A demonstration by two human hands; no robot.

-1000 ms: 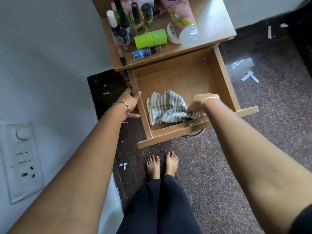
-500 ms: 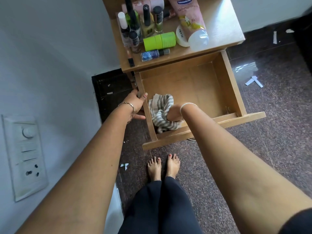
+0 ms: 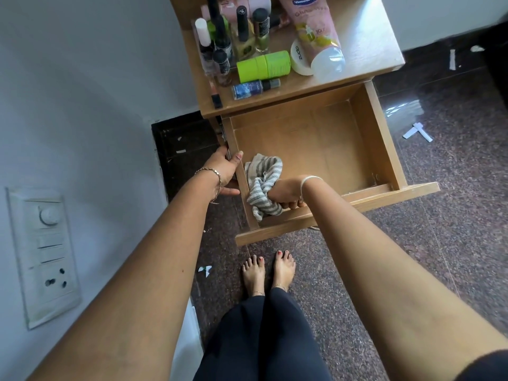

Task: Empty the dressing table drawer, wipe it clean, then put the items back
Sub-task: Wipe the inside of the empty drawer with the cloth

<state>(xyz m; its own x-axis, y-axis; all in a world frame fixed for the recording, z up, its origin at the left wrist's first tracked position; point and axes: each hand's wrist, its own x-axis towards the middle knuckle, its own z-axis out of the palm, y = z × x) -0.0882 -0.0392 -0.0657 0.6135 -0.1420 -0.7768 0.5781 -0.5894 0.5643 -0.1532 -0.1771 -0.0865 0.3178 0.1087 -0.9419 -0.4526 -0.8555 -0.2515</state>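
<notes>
The wooden drawer (image 3: 384, 149) stands pulled out from the dressing table, its floor bare except for a grey-and-white striped cloth (image 3: 261, 185) bunched in the near left corner. My right hand (image 3: 286, 195) is closed on that cloth, pressing it against the drawer floor by the front wall. My left hand (image 3: 224, 173) grips the drawer's left side wall from outside, thumb over the rim. On the table top (image 3: 371, 37) sit the cosmetics: a pink lotion tube (image 3: 316, 26), a green cylinder (image 3: 264, 66), a small blue bottle (image 3: 253, 88), a white jar (image 3: 299, 60) and several nail polish bottles (image 3: 242, 34).
A white wall with a switch panel (image 3: 46, 257) is on the left. The floor is dark speckled stone with scraps of white paper (image 3: 417, 132). My bare feet (image 3: 268, 273) stand just below the drawer front.
My right hand has dragged the cloth from the middle of the drawer front to the near left corner, bunching it up. My left hand has stayed on the drawer's side.
</notes>
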